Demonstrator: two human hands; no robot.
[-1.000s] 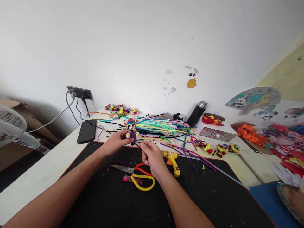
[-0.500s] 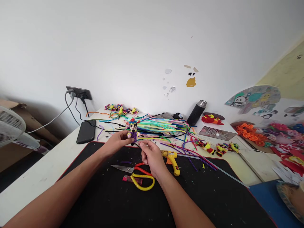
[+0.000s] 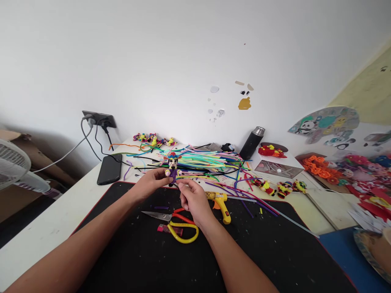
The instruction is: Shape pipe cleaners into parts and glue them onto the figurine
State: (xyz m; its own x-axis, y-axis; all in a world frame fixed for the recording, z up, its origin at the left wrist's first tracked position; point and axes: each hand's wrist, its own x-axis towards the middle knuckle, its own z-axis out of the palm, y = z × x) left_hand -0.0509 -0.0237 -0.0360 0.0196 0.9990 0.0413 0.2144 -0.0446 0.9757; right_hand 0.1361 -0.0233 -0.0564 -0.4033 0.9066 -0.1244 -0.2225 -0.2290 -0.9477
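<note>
My left hand (image 3: pixel 154 182) grips a small pipe-cleaner figure (image 3: pixel 172 166) by its side, holding it upright above the far part of the black mat. The figure has a red and blue hat, a pale face with black markings and a purple body. Just right of its lower end, my right hand (image 3: pixel 193 198) is closed in a pinch. A thin dark bit shows by those fingertips, too small to name. Below the hands lie scissors (image 3: pixel 183 232) with red and yellow handles and a pinkish-red lighter (image 3: pixel 170 230). A yellow glue gun (image 3: pixel 224 209) rests right of my right hand.
Behind the hands spreads a pile of coloured pipe cleaners (image 3: pixel 201 160). Finished figures (image 3: pixel 284 189) lie at the right, others (image 3: pixel 152 140) by the wall. A phone (image 3: pixel 110 169), black flask (image 3: pixel 252 143), white box (image 3: pixel 279 167) and fan (image 3: pixel 15 160) stand around the black mat (image 3: pixel 146 260).
The view has shifted slightly. The figure stays in my left hand, its head turned or tilted a little, and my right hand keeps its pinch beside the figure's lower end.
</note>
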